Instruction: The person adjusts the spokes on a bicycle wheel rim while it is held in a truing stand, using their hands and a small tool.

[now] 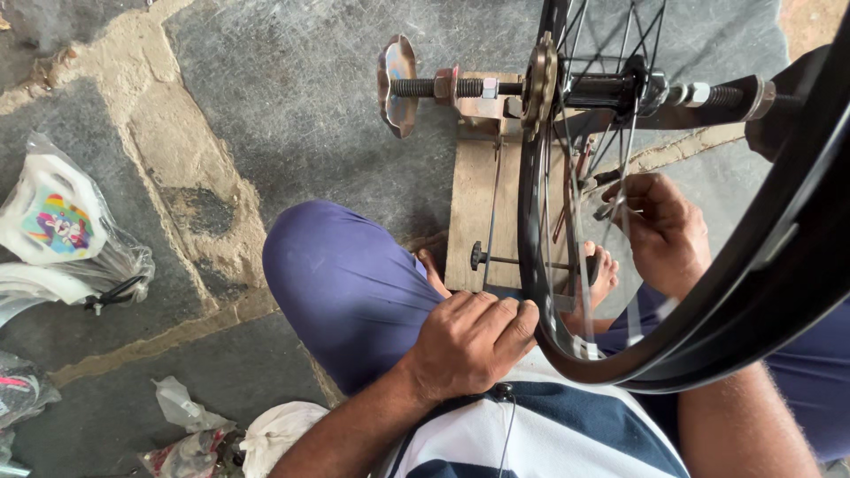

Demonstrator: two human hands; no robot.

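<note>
1. The left hand (469,341) rests curled on the near side of the black metal bicycle wheel rim (540,265), fingers closed against its edge, steadying it just above the person's blue-clad knee (341,283).
2. The right hand (660,230) reaches in among the thin steel spokes (575,159), fingers pinched together around a small dark tool (606,211) at one spoke; how firmly it grips cannot be told.
3. The wheel stands upright on its threaded axle (443,88), carried by a wooden stand (474,204) set on the stone floor (266,106); a worn sprocket (539,81) sits at the hub, and a round metal disc (396,84) ends the axle toward the far side.
4. A bare foot (602,274) presses on the stand's near end.
5. Judging by this, the step in hand is adjusting spoke tension. The next move would call for a small turn of the tool while the left hand keeps the rim from rolling.
6. Plastic-wrapped white parts (57,221) lie at the floor's left edge, well apart.
</note>
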